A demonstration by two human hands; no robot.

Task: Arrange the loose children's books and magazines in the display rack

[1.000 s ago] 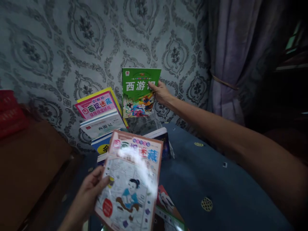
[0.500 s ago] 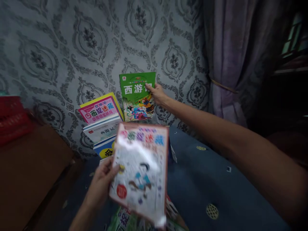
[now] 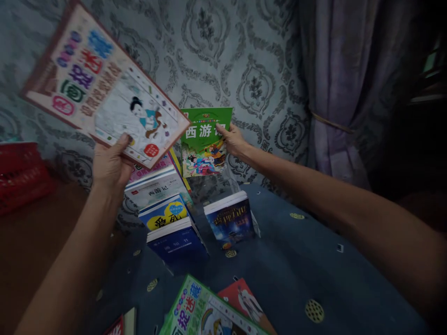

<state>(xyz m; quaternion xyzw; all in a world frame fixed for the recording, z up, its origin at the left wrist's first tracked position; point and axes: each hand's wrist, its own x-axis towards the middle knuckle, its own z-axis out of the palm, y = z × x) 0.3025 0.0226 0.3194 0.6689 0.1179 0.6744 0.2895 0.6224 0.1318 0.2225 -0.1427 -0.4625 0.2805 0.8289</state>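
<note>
My left hand [image 3: 113, 160] grips a pinkish-brown bordered picture book [image 3: 115, 88] by its lower edge, tilted and raised at the upper left. At the back, my right hand [image 3: 231, 139] pinches the right edge of a green-topped book [image 3: 206, 144], held upright near the wall. Below my left hand stands a row of upright books: a pink and yellow one [image 3: 157, 163], a pale one [image 3: 159, 186], a blue and yellow one [image 3: 167, 214] and a dark blue one [image 3: 179, 244]. Beneath the green book, a dark blue night-scene book [image 3: 230, 221] stands upright with a clear plastic piece behind it.
A green-bordered book [image 3: 199, 311] and an orange-red book [image 3: 247, 302] lie at the near edge of the blue cloth surface [image 3: 286, 260]. Patterned wall [image 3: 216, 60] rises behind. A red basket [image 3: 24, 177] sits at left, a tied curtain [image 3: 335, 107] at right.
My left hand has lifted its book from the front middle up to the upper left and turned it, uncovering the dark blue books. My right hand still holds the green book in nearly the same place.
</note>
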